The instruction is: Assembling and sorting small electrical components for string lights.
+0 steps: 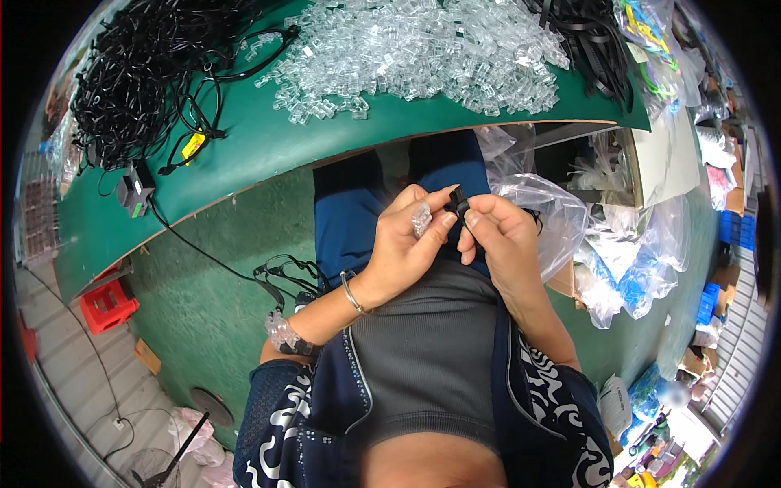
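Note:
Above my lap, both hands meet at a small black cable connector [459, 198]. The thumb and fingers of my left hand [409, 236] pinch it from one side. My right hand [500, 232] pinches its lower end, and a bit of black cable shows beyond that hand. Several clear plastic clips [421, 219] are tucked in my left hand, against the fingers. By my left forearm hang black cables [289, 272] and a bunch of clear plastic pieces [281, 332]. How the connector's parts fit together is hidden by my fingers.
On the green table [268, 146] lie a tangle of black cables [130, 81], a heap of clear clips [423, 57] and black straps [598, 57]. A small grey box [135, 193] sits at the edge. Plastic bags [541, 220] hang right; a red stool [108, 307] stands left.

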{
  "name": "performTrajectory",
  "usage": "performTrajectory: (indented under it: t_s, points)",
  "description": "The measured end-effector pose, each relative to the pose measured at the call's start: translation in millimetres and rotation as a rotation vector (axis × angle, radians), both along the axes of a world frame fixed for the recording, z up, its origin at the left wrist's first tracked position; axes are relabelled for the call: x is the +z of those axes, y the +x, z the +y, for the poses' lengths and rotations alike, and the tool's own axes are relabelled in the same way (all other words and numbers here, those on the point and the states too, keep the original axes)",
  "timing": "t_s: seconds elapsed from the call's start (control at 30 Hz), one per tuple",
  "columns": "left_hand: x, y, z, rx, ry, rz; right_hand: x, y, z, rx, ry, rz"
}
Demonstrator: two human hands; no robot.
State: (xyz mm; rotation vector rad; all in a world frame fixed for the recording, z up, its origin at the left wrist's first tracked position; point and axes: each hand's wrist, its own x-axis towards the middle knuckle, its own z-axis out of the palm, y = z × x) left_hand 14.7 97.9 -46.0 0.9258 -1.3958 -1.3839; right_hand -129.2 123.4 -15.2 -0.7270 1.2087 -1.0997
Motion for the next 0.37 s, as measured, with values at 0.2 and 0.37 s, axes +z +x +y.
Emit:
performTrajectory:
  t_s: [0.2, 0.37]
  points:
    - [-6.2, 0.8, -1.8, 0.014, -0.227, -0.152, -1.4, -1.3, -3.0, 0.0, 0.029, 0.045]
    - [-4.0, -3.7, 0.5, 0.032, -0.311, -0.212, -2.9, -4.8, -3.0, 0.021, 0.05, 0.093]
